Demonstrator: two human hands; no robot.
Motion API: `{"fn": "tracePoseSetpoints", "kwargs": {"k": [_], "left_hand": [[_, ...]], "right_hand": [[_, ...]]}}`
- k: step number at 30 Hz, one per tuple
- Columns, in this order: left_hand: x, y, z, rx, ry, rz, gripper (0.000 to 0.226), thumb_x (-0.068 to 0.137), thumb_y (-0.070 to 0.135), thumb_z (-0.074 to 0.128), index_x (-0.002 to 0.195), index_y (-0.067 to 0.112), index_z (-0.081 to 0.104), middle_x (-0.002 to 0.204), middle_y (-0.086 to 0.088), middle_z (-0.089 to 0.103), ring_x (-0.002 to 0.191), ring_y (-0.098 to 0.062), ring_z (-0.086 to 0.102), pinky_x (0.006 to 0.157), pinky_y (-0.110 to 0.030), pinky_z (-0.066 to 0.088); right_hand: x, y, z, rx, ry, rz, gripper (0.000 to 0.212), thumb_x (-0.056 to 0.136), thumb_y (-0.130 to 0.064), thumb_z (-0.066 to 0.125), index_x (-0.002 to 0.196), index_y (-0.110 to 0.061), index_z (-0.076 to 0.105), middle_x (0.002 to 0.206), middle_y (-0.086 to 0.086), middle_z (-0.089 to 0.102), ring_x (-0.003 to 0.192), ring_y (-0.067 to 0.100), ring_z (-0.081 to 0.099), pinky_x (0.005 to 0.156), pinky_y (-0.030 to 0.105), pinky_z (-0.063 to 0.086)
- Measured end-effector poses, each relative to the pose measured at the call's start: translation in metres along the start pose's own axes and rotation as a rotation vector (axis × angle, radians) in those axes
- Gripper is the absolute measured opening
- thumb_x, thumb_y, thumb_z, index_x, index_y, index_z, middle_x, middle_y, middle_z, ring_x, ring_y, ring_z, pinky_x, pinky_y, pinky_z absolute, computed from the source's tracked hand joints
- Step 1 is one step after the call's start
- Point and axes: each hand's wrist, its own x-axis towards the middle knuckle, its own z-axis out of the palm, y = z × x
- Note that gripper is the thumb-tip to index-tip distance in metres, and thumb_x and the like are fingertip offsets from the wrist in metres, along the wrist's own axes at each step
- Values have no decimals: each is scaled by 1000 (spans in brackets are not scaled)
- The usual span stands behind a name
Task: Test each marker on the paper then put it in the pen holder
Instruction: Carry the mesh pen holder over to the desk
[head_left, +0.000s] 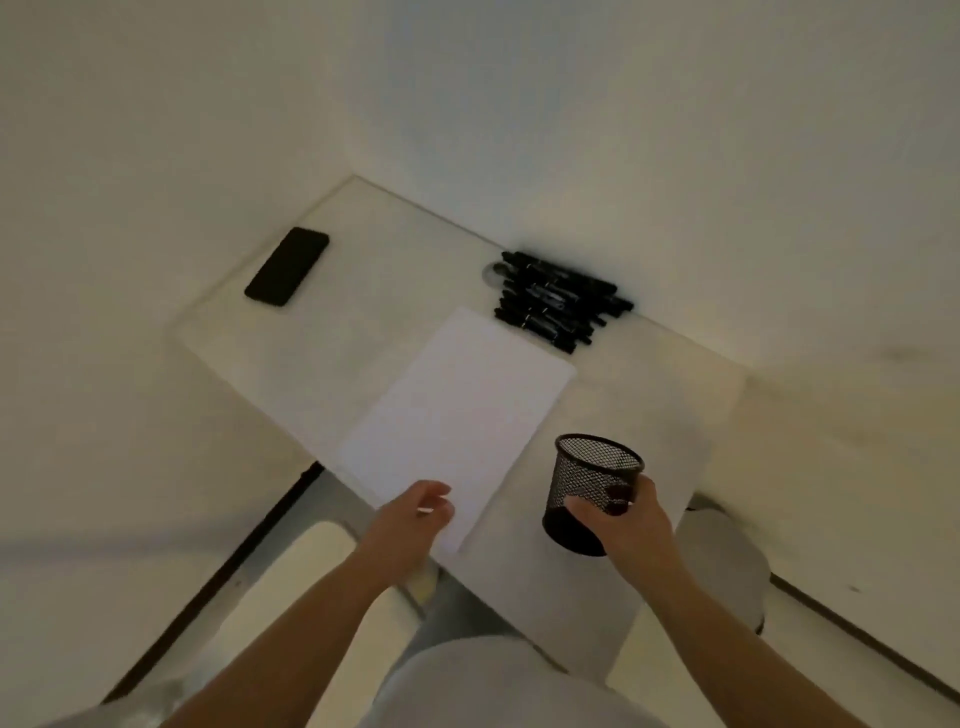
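Your left hand (415, 512) is resting with loosely curled fingers on the near corner of the paper (457, 410), a thin, floppy sheet. Your right hand (621, 512) is gripping the light mesh pen holder (592, 488) near the table's near edge. The slim, rigid markers (558, 299) are lying piled by the far edge, best pinched mid-barrel.

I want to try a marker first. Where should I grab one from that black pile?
Probably take the marker nearest the paper, at the front edge of the pile of markers. They lie flat, side by side, so come from above and pinch the middle of its barrel. Both hands are busy now: the right hand holds the pen holder, the left hand touches the paper.
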Motion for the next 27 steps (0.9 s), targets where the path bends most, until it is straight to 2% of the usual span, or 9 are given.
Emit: {"fn": "tracePoseSetpoints", "kwargs": {"k": [3,6,10,14,17,20,23,27], "left_hand": [[60,31,-13,193,-89,142,25,91,30,52,116,26,53,105,10,57,96,-9,57,79,-20,38],[123,53,-27,417,-167,288,33,90,30,53,122,23,52,122,2,55,111,-14,51,91,-23,36],[186,69,-45,878,-307,560,52,88,41,53,136,29,38,147,6,32,135,-18,23,108,-35,28],[227,80,-41,1153,-429,848,66,86,55,45,143,37,17,155,11,6,143,-15,-2,117,-43,6],[247,84,-30,1253,-465,1064,69,85,63,36,143,40,8,156,11,0,143,-15,-9,114,-43,-9],[261,84,-21,1318,-475,1162,66,88,63,22,142,40,-7,156,9,-11,141,-16,-21,113,-43,-16],[266,78,-17,1301,-420,1230,59,88,60,6,140,39,-14,153,8,-16,139,-20,-23,114,-48,-12],[269,71,-15,1233,-386,1284,58,91,57,10,144,36,-1,155,5,-2,144,-22,-7,116,-51,-1]], "right_hand": [[15,-7,3,39,150,33,76,64,-42,80,124,-16,41,105,-7,52,93,13,51,75,26,39],[33,-21,16,83,303,66,75,62,-40,81,123,-18,43,102,-11,51,91,9,51,67,19,39],[52,-36,36,133,497,127,79,60,-38,82,124,-18,41,108,-9,51,97,10,50,77,25,43],[77,-48,48,135,675,122,84,56,-35,84,125,-19,38,110,-11,49,99,8,48,77,23,41],[95,-52,51,138,786,123,89,55,-35,83,129,-20,36,124,-3,51,109,13,49,85,26,40],[115,-54,52,131,838,115,91,56,-37,82,132,-20,34,128,-1,48,115,14,46,88,24,38],[134,-53,50,118,859,80,90,56,-39,82,131,-18,35,127,-1,47,115,12,45,89,21,37],[158,-47,47,142,892,18,92,58,-39,81,133,-17,32,132,-1,45,118,9,42,90,11,34]]}}
